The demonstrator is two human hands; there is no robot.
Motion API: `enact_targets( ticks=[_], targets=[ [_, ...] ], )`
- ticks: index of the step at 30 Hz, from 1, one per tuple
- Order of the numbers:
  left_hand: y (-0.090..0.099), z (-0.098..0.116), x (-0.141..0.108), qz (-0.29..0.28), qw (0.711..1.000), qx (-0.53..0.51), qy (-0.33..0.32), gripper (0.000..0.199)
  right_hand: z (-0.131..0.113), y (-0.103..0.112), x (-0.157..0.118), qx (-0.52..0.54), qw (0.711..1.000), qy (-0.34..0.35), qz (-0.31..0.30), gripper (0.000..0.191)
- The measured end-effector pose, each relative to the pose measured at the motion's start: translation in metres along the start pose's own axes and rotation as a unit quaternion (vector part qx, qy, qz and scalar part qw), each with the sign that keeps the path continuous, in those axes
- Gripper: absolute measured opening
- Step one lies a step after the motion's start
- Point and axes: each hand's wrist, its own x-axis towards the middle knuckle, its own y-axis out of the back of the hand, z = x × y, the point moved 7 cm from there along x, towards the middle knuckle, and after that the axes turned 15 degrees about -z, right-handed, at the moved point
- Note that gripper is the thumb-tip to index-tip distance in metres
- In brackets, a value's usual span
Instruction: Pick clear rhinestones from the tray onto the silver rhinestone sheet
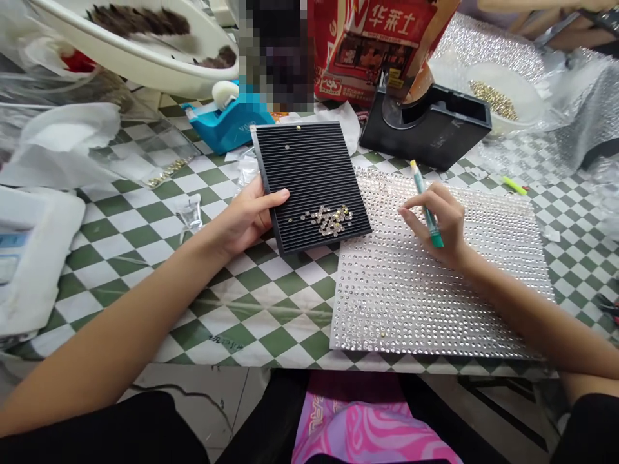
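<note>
Left hand [247, 220]: fingers gripping the left edge of a black ridged tray [314, 171], thumb over the top face, other fingers under it. Tray is up off the desk [285, 312], slightly tilted; its lower right corner overlaps the stone sheet in view, can't tell if they touch.

Loose stones [331, 222], clear and gold, bunched near the tray's near edge; a couple of strays at the far end.

Right hand [447, 225]: fingers closed on a green pen [430, 222], yellow end pointing up and away, green end toward the wrist. Hand is over the stone sheet [387, 296], which lies flat on the desk, covered in rows of clear stones. One gold stone [383, 334] sits near its front edge.

Behind: blue tape dispenser [225, 129] beyond the tray, black tape dispenser [411, 138] beyond the sheet, red bag [351, 77] between them, further back. White bowl [529, 96] with gold beads [494, 100], far right.
</note>
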Motion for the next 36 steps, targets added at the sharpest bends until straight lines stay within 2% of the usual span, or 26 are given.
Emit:
enact_targets(
  ticks=[2,5,7,10,13,16,22,36],
  targets=[
    [0.001,-0.001,0.001,-0.009,1.000,-0.003,-0.011,0.058,-0.003,0.000,0.003,-0.028,0.999,0.016,-0.011,0.027],
    [0.001,-0.003,0.002,-0.021,1.000,-0.011,-0.016,0.055,-0.011,0.000,0.013,-0.111,0.994,0.011,-0.003,0.024],
    [0.000,-0.003,0.002,-0.031,0.999,-0.017,-0.020,0.054,-0.015,-0.002,0.021,-0.155,0.988,-0.003,0.005,0.035],
    [-0.002,-0.002,0.003,-0.045,0.998,-0.023,-0.028,0.056,-0.017,-0.018,0.032,-0.145,0.989,0.020,-0.022,0.044],
    [-0.002,-0.003,0.005,-0.056,0.997,-0.026,-0.036,0.058,-0.009,-0.032,0.036,-0.126,0.991,0.023,-0.034,0.029],
    [0.000,-0.005,0.008,-0.058,0.997,-0.032,-0.043,0.060,-0.004,-0.036,0.037,-0.118,0.992,0.032,-0.021,0.016],
    [0.000,-0.008,0.012,-0.070,0.996,-0.041,-0.048,0.053,-0.002,-0.037,0.041,-0.109,0.993,0.041,-0.016,0.023],
    [0.003,-0.010,0.015,-0.074,0.995,-0.048,-0.052,0.054,0.003,-0.037,0.038,-0.127,0.991,0.032,0.024,0.019]
  ],
)
